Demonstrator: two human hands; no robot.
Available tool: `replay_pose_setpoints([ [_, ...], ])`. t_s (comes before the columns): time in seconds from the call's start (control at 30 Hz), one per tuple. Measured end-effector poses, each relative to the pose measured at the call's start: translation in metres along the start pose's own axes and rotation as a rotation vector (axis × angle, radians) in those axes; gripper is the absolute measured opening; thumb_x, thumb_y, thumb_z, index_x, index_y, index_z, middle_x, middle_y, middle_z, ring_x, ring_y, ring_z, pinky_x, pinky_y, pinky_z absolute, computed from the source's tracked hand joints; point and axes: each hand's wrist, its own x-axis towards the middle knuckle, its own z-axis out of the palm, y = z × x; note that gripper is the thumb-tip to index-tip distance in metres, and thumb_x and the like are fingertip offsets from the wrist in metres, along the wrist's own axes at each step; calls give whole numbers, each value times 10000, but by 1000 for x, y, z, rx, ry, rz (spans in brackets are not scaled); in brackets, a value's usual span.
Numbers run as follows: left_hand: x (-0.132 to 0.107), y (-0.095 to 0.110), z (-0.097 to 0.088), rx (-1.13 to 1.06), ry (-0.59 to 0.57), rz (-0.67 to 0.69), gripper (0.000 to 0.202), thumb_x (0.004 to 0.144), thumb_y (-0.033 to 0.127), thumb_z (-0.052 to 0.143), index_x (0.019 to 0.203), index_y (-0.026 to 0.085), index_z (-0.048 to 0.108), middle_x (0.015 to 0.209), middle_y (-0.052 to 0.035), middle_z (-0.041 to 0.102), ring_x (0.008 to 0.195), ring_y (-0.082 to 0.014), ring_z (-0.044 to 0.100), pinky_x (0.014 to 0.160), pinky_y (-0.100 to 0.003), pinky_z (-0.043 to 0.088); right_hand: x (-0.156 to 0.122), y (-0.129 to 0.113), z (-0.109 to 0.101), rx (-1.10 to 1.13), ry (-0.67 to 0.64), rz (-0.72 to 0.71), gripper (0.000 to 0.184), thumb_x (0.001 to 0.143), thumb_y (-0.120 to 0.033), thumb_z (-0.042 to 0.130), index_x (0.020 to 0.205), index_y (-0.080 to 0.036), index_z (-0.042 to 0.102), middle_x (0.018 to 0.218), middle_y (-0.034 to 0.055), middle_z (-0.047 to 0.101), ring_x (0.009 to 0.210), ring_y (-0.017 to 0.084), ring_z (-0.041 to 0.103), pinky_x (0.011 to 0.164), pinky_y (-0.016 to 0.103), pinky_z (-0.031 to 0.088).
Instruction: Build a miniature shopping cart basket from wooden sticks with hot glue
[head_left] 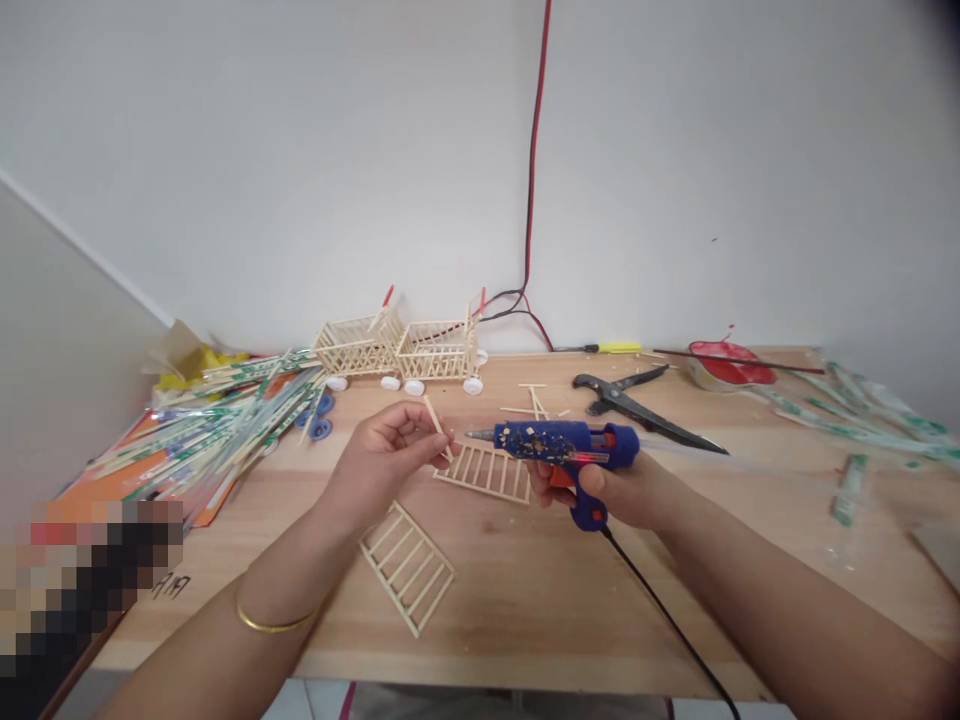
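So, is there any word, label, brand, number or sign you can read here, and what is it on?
None reads clearly.
Black marks on the wooden table: look like writing, but I can't make them out.
Green print on the left-hand wrappers: too small and blurred.
Green print on the small wrapper at right: also unreadable.
Blue glue gun: gold flecks, no legible lettering.

Blue glue gun [544, 441], orange trigger [560, 478], pale tan stick [433, 415], white wheels [414, 387], red-and-black cable [533, 150], yellow-handled tool [619, 349]
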Motion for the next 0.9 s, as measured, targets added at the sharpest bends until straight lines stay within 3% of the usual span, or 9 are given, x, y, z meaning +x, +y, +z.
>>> replay_pose_setpoints([
  [0.23,-4,4,2,-250,26,-106,187,681,198,756,734,125,592,657,-6,657,560,-76,595,529,-166,492,0,4,1,-174,0,-20,513,796,-647,519,822,-143,614,797,71,608,731,148,565,617,257,467],
  [0.4,-6,6,1,-478,-1,-198,175,692,143,744,741,117,579,680,-10,659,550,-69,598,514,-159,502,1,-1,4,-190,-2,-4,510,766,-647,560,794,-138,578,721,40,566,594,108,491,506,229,384],
  [0.9,-6,1,1,-572,-21,-276,103,730,105,704,770,103,609,715,-34,678,609,-93,647,558,-174,556,2,-7,7,-234,-13,-41,523,754,-662,557,743,-139,569,687,26,542,577,108,472,496,239,345],
])
